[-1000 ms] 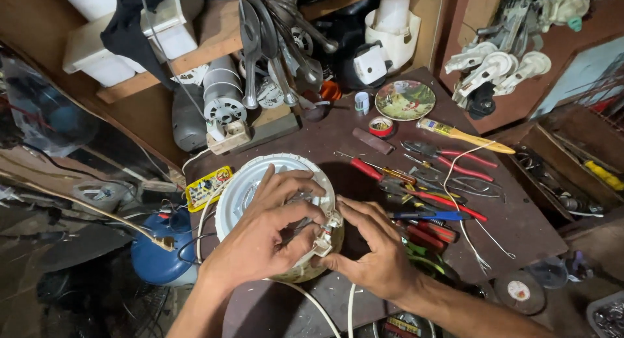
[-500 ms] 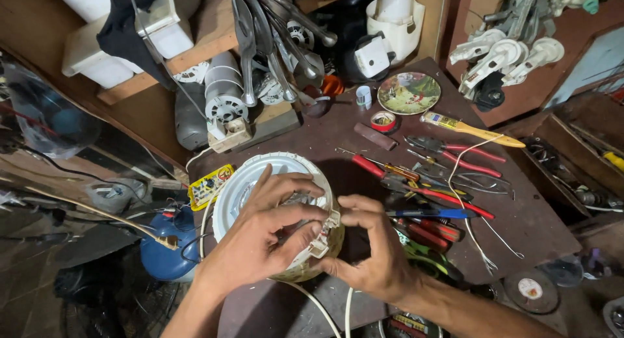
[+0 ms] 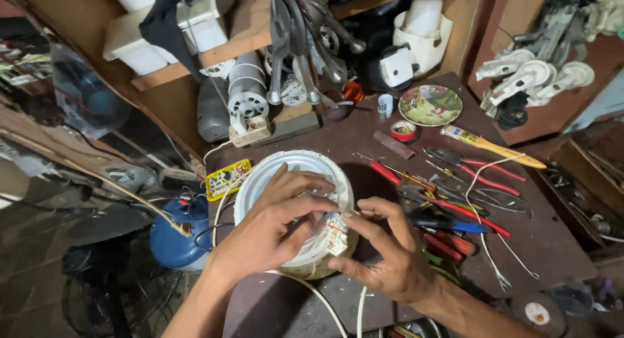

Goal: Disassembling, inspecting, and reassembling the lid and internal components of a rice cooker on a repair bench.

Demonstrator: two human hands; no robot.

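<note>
Left hand (image 3: 270, 231) and right hand (image 3: 383, 250) pinching white appliance base (image 3: 292, 175), pliers (image 3: 422, 185) beside.

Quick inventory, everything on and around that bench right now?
Round housing: one, white, bench front, under both hands.
Small wired part: one, white, at housing's right edge, between the fingers.
Cable: white, runs toward the viewer.
Pliers and screwdrivers: several, red and blue handles, right of housing.
Plate: one, patterned green, bench back.
Tape roll: one, red.
Tank: one, blue, left below bench.
Left hand: on housing.
Right hand: fingers at the wired part.
</note>
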